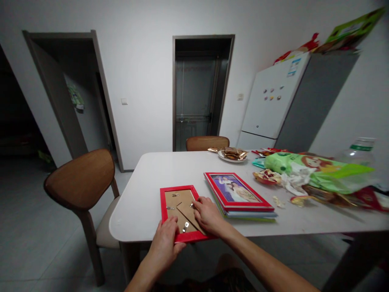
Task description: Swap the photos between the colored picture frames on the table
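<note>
A red picture frame [190,236] lies face down near the table's front edge, its brown backing board [179,198] facing up with metal clips and a stand flap. My left hand [167,238] grips the frame's lower left corner, thumb along the front edge and fingers over the left side. On the right side of the backing, my right hand [207,215] has its fingers bent at a metal clip, which they partly cover. Just right of the frame is a stack of frames, topped by a red frame with a photo [235,190] of people on purple.
Behind the stack stands a plate [232,159] of wrapped snacks. Food scraps, crumpled tissue [296,182], a green bag [328,170] and a clear bottle [357,152] crowd the table's right side. A wooden chair [80,178] stands at the left, another [207,142] behind the white table [138,194].
</note>
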{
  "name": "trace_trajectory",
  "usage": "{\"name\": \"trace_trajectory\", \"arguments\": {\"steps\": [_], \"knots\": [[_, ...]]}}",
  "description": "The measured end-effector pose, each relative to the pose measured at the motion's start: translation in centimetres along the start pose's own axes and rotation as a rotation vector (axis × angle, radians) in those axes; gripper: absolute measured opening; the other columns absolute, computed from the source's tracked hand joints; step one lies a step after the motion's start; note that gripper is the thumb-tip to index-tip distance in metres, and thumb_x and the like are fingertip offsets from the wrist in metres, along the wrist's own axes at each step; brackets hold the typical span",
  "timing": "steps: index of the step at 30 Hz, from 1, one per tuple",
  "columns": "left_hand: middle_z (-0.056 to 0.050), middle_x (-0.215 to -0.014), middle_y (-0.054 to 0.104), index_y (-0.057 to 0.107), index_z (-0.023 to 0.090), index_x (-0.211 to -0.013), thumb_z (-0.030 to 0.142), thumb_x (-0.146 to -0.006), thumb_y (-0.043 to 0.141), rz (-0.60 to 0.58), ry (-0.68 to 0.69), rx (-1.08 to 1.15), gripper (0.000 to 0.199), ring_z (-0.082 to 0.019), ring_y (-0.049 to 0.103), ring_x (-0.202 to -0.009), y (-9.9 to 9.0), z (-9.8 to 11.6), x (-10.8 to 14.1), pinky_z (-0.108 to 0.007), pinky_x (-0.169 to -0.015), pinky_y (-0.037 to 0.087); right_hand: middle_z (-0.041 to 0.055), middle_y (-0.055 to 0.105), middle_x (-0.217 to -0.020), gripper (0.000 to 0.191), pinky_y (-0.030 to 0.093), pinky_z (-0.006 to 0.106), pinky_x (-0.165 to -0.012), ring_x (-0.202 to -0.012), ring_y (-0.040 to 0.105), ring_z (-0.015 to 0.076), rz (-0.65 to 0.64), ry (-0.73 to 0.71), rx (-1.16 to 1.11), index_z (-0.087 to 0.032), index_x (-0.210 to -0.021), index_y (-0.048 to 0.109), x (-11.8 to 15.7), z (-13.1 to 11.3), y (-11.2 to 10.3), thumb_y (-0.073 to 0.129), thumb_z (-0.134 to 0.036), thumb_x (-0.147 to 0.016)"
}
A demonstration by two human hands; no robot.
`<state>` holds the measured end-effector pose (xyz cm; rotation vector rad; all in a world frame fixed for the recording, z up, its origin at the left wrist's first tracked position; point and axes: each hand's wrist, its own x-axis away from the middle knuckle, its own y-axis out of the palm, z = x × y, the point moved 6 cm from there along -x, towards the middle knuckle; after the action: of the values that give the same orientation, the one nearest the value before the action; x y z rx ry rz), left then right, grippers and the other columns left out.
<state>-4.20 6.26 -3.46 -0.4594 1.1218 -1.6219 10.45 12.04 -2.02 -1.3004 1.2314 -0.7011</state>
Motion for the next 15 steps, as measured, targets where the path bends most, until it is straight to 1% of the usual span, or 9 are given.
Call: {"name": "trace_trajectory", "arguments": {"steps": [3, 6, 9, 15], "knots": [[-0.015, -0.119, 0.050, 0.055, 0.015, -0.084, 0.019, -0.062, 0.065, 0.001, 0.004, 0.014, 0.024, -0.026, 0.041, -0.114, 0.03, -0.04, 0.02, -0.047, -0.097, 0.027, 0.0110, 0.051, -0.096, 0.029, 0.031, 0.030, -0.073, -0.088, 0.042, 0.0211, -0.020, 0.028, 0.085, -0.017, -0.093, 0.059, -0.76, 0.04, 0.49, 0.035, -0.028, -0.081], [-0.013, -0.121, 0.048, 0.054, 0.016, -0.082, 0.017, -0.062, 0.064, 0.028, 0.011, 0.042, 0.022, -0.026, 0.040, -0.115, 0.03, -0.04, 0.14, -0.047, -0.097, 0.028, 0.0121, 0.051, -0.095, 0.030, 0.029, 0.030, -0.076, -0.088, 0.041, 0.0212, -0.030, 0.023, 0.103, -0.014, -0.087, 0.061, -1.02, -0.02, 0.78, 0.034, -0.027, -0.081], [-0.012, -0.121, 0.047, 0.053, 0.017, -0.080, 0.016, -0.062, 0.063, 0.052, 0.010, 0.068, 0.021, -0.026, 0.038, -0.116, 0.00, -0.06, 0.30, -0.049, -0.097, 0.027, 0.0121, 0.052, -0.092, 0.031, 0.029, 0.029, -0.080, -0.088, 0.041, 0.0200, -0.010, 0.000, 0.069, -0.012, -0.081, 0.062, -0.90, -0.10, 0.80, 0.034, -0.025, -0.081], [-0.013, -0.123, 0.045, 0.052, 0.017, -0.079, 0.014, -0.061, 0.063, 0.032, -0.006, 0.103, 0.022, -0.025, 0.037, -0.117, 0.04, -0.20, 0.45, -0.046, -0.097, 0.027, 0.0107, 0.052, -0.087, 0.030, 0.032, 0.026, -0.078, -0.086, 0.043, 0.0186, 0.060, -0.014, -0.044, -0.013, -0.072, 0.062, -0.35, 0.27, 0.83, 0.035, -0.023, -0.080]]}}
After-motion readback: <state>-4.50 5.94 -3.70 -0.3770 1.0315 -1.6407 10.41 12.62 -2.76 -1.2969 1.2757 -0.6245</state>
